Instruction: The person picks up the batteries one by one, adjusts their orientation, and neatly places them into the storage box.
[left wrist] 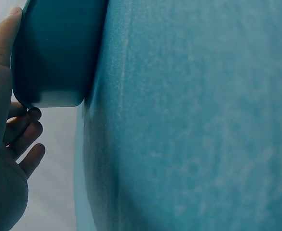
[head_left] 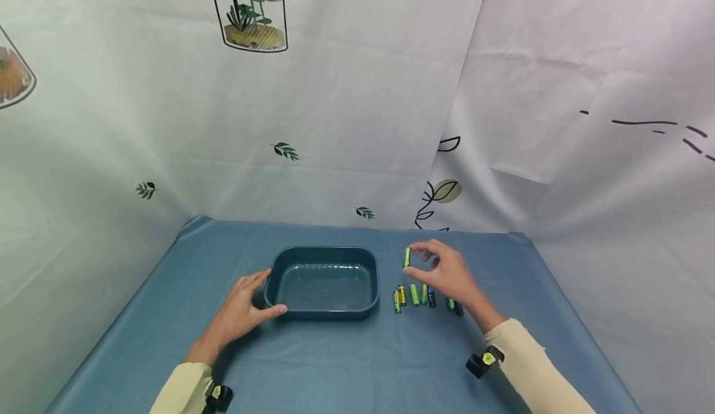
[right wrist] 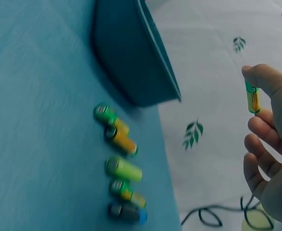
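Note:
A dark teal rectangular dish (head_left: 329, 316) sits on the blue cloth. My left hand (head_left: 239, 307) holds its left end, thumb at the near rim and fingertips along the left side. In the left wrist view the fingers are bent against the dish (left wrist: 59, 53). To the right of the dish, my right hand (head_left: 447, 272) pinches a green battery (head_left: 406, 257) upright by its ends, between thumb and fingertip. The right wrist view shows this battery (right wrist: 253, 99) as green and yellow, raised above the cloth. Below that hand lie several loose batteries (head_left: 414, 295).
Two more batteries (head_left: 451, 304) lie further right, partly behind my right wrist. Blue cloth (head_left: 335, 364) covers the table, with white printed fabric walls (head_left: 346, 103) at the back and sides. Each wrist wears a small black camera (head_left: 480, 364).

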A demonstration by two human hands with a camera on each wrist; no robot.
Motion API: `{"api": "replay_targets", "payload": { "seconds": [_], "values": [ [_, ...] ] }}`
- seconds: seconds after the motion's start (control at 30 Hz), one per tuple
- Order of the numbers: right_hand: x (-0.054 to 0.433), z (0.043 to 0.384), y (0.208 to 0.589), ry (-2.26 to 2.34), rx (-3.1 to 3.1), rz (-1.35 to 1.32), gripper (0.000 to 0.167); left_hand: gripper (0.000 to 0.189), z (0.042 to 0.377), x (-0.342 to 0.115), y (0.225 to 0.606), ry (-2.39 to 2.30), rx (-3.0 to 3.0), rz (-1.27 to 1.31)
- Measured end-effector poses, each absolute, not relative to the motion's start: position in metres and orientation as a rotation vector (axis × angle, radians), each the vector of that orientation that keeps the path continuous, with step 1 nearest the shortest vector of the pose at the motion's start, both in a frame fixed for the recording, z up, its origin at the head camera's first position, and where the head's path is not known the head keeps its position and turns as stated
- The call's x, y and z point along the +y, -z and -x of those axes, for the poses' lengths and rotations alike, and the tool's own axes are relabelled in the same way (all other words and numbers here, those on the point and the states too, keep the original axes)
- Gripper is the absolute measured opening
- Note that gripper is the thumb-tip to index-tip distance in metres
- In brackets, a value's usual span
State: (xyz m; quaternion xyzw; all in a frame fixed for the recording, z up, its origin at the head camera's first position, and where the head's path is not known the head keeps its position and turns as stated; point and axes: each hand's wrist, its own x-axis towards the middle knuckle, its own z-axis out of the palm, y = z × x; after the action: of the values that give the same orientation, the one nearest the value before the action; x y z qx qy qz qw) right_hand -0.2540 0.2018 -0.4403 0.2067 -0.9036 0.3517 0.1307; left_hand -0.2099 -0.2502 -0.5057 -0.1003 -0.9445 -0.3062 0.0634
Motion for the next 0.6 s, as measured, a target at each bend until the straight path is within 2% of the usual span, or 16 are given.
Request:
{"api": "replay_targets", "payload": {
  "seconds": [0.6],
  "values": [
    [0.118,0.287,0.434,-1.214,-2.663,-0.816,0.046,0.106,0.21,-0.25,0.504,0.923,-2.87,0.287]
  ]
}}
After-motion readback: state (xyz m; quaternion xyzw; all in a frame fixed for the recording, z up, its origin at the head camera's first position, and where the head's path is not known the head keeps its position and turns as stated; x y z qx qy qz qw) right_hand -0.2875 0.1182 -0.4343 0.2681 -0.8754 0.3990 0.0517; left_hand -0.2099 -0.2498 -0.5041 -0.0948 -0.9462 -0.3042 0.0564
